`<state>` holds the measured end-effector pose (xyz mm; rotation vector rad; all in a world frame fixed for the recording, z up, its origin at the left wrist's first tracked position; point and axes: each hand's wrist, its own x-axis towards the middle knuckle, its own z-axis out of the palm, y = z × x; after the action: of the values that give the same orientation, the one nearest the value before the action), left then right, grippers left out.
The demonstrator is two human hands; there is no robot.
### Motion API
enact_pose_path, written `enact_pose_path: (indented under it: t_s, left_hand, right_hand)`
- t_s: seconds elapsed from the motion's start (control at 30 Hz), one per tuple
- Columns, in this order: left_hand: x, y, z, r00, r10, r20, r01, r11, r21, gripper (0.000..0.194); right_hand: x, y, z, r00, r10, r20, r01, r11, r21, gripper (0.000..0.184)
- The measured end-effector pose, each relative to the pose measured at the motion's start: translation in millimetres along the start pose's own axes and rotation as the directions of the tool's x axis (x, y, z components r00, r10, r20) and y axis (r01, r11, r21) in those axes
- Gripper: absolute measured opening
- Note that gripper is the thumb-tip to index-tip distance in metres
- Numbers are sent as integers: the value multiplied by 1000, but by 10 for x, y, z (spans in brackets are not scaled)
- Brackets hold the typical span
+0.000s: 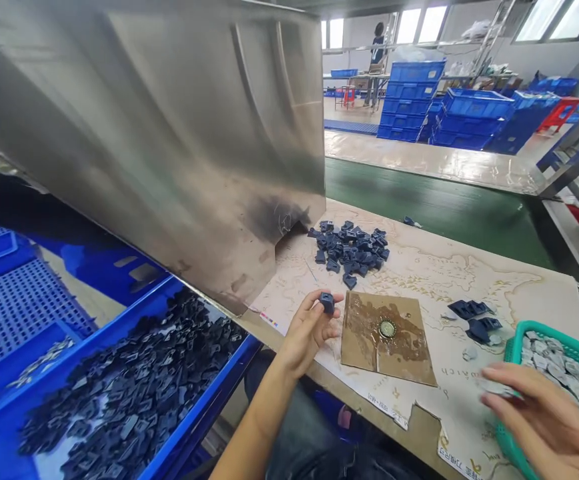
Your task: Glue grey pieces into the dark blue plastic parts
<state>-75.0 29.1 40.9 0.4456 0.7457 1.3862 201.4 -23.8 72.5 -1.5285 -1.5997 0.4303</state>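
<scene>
- Right now, the left hand (307, 333) is holding a small dark blue plastic part (327, 303) between thumb and fingertips, above the tabletop (449, 280).
- Meanwhile, the right hand (544, 420) is reaching over a teal plastic basket (514, 353) with its fingers spread, and a pale grey piece (499, 388) is showing at the fingertips. The blur is too strong to tell whether it is gripped.
- Silvery grey pieces (554, 367) are filling the basket.
- A heap of dark blue parts (349, 250) is lying on the stained tabletop, well beyond the left hand.
- A cardboard square (364, 333) is lying just beside the left hand, with a round metal disc (387, 328) resting on it.
- Two small clusters of dark parts (472, 317) are sitting between the cardboard and the basket.
- A blue plastic crate (209, 353) is standing left of the tabletop, holding many more dark parts (129, 393).
- A stainless steel sheet (144, 133) is slanting above that crate.
- Far off, a co-worker (377, 60) is standing beyond stacked blue crates (409, 100).
</scene>
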Motion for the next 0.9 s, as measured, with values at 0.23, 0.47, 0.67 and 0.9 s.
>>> enact_pose_path:
  t_s: [0.23, 0.47, 0.67, 0.9]
  left_hand:
    - [35, -221, -112, 998, 18, -53, -16, 999, 40, 52]
    - [33, -306, -238, 990, 75, -123, -70, 997, 44, 51]
    - [20, -314, -248, 987, 128, -99, -118, 988, 103, 49]
    - [7, -315, -238, 988, 129, -88, -113, 980, 164, 51]
  right_hand:
    - [11, -533, 593, 939, 82, 333, -223, 884, 411, 33]
    - [33, -525, 712, 931, 106, 350, -274, 837, 474, 26]
    - [78, -547, 745, 933, 117, 342, -261, 872, 414, 30]
    - [120, -548, 802, 877, 309, 369, -481, 563, 672, 29]
